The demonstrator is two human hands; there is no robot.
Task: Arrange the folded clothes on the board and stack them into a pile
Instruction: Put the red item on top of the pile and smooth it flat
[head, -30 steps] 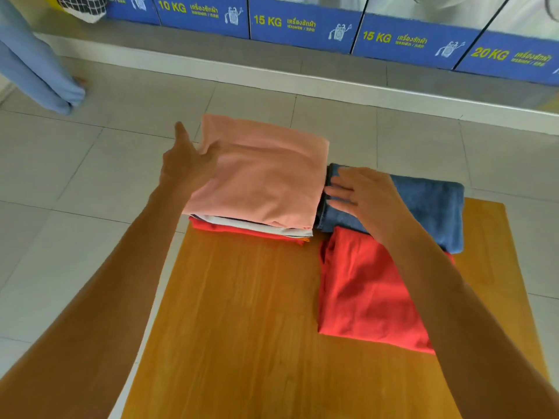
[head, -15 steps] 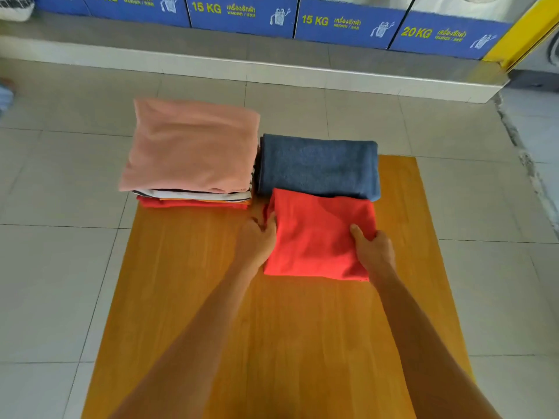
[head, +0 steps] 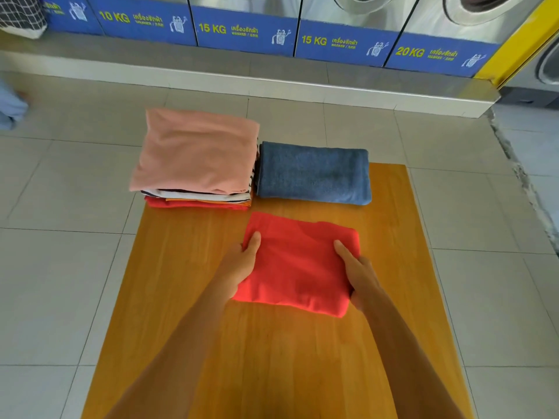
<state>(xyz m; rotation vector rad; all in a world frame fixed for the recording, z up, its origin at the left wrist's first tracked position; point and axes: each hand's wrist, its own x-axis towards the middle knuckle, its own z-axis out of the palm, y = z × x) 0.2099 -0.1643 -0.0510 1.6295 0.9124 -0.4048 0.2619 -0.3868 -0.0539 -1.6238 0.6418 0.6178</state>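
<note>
With the left hand (head: 242, 264) and right hand (head: 358, 272) gripping the folded red cloth's (head: 298, 267) side edges, lift it level so the folds hold.

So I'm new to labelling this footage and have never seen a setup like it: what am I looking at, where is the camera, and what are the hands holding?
There is no machine here, just a person filmed by a wide-angle camera worn on their head, looking forward and down. That is why you see only two bare forearms. They work at a wooden board in a laundry, with washers along the far wall. The left hand and right hand grip the side edges of a folded red cloth. At the far left stands a pile topped by a pink garment. Beside it lies a folded blue towel.
</note>
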